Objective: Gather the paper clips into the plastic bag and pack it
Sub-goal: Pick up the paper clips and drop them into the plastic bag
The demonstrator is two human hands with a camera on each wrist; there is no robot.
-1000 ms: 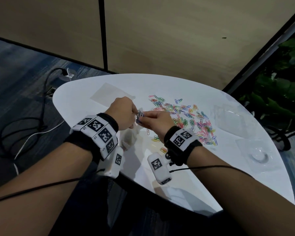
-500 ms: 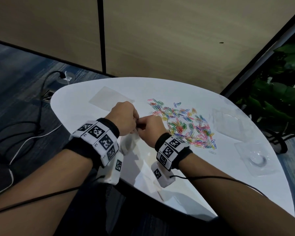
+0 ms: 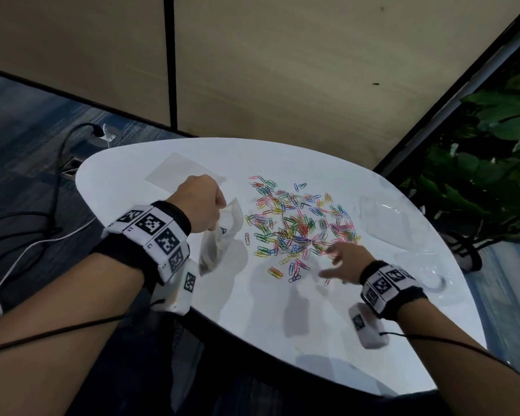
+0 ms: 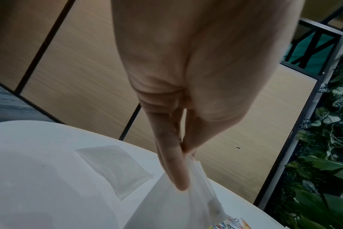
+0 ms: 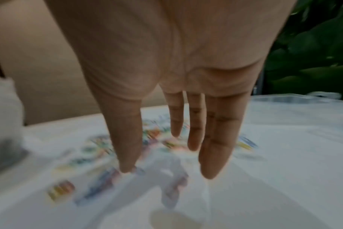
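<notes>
Several coloured paper clips (image 3: pixel 294 226) lie scattered over the middle of the white table (image 3: pixel 252 310). My left hand (image 3: pixel 203 202) pinches the top edge of a small clear plastic bag (image 3: pixel 219 235), which hangs down to the table left of the clips. In the left wrist view the fingers (image 4: pixel 174 162) pinch the bag (image 4: pixel 176 206) at its zip strip. My right hand (image 3: pixel 339 261) hovers at the near right edge of the clips with spread, straight fingers and holds nothing. The right wrist view shows that hand (image 5: pixel 166 155) over the blurred clips (image 5: pixel 100 182).
A second flat clear bag (image 3: pixel 180 172) lies at the table's far left. Clear plastic packaging (image 3: pixel 382 217) and a clear lid or tray (image 3: pixel 427 274) rest at the right. A wooden partition stands behind, plants to the right, cables on the floor at left.
My hands were together at the bag's mouth. The right hand has let go and swung right to the clips' near edge; the left hand still holds the bag, raised a little.
</notes>
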